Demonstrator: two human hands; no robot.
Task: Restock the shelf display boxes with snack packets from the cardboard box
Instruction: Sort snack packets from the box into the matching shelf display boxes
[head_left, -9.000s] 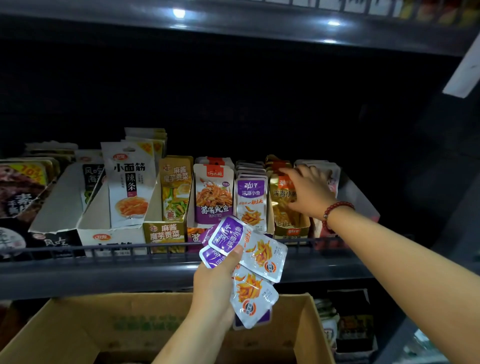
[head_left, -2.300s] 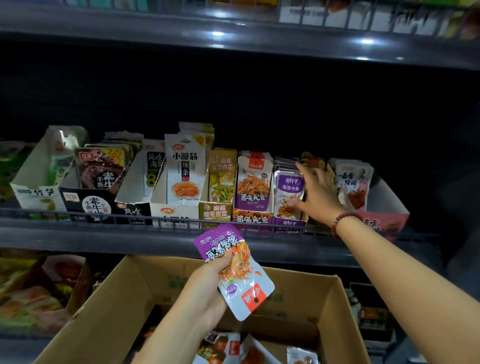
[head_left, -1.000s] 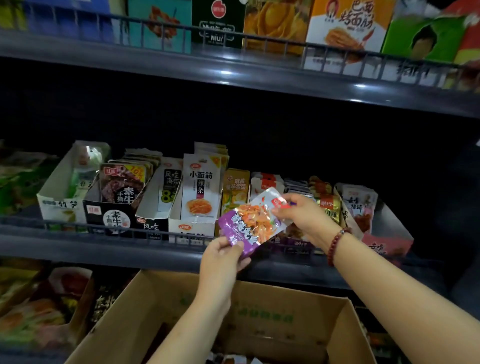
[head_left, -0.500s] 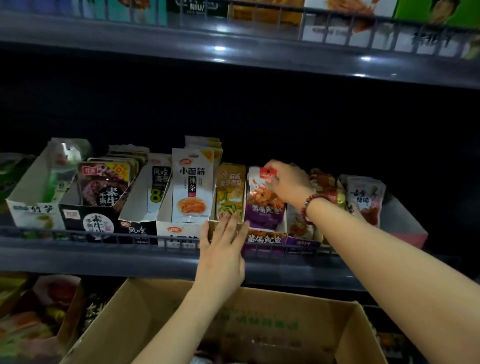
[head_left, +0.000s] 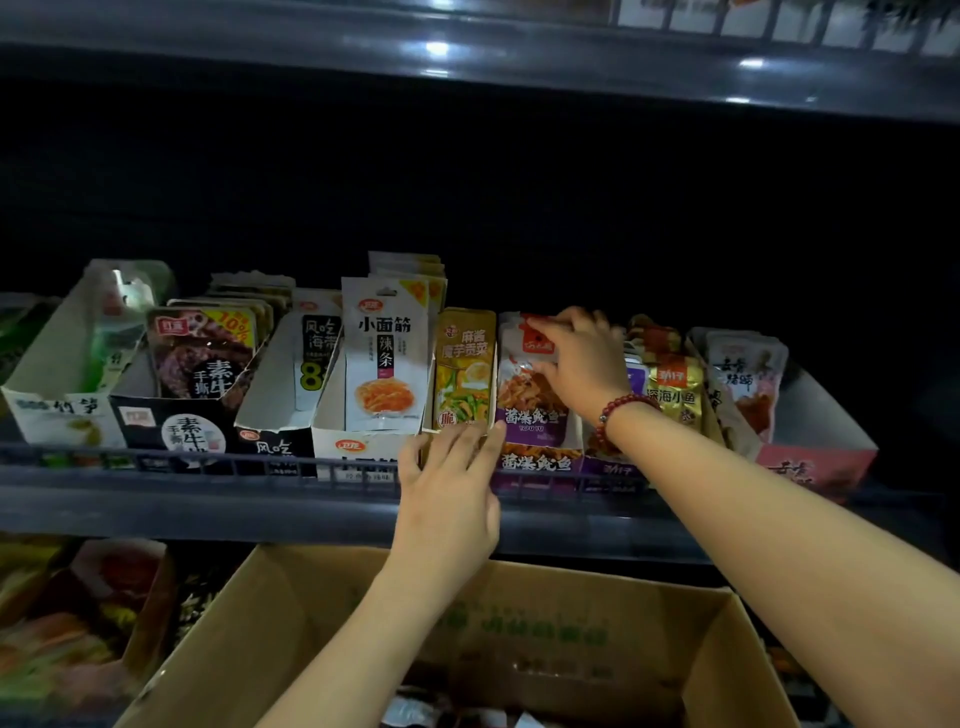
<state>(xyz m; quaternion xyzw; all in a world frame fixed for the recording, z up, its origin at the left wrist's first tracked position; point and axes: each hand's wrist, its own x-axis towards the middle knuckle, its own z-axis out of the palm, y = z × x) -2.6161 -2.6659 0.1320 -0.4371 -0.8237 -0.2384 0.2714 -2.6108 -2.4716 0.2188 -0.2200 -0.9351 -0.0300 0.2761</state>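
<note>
2 hands are at work on the middle shelf (head_left: 311, 512). The right hand (head_left: 582, 364) pinches the top edge of a purple-and-white snack packet (head_left: 530, 384), thumb in front and fingers curled over the back, seemingly to seat it upright at the front of its purple display box (head_left: 535, 462). The left hand (head_left: 452, 488) is empty, its fingers straight and lightly spread against the front of the yellow packet's box (head_left: 457, 431) just left of it, probably to steady the row while the packet goes in.

Along the shelf I count 8 display boxes side by side behind the wire rail (head_left: 182, 462), each with packets standing face-out so the labels read from the aisle; the white packet (head_left: 387, 353) stands tallest. Packets behind each front one are too stacked to count.

1 cardboard box (head_left: 519, 639) sits open below, near the viewer, with a few packets dimly visible at its bottom.
</note>
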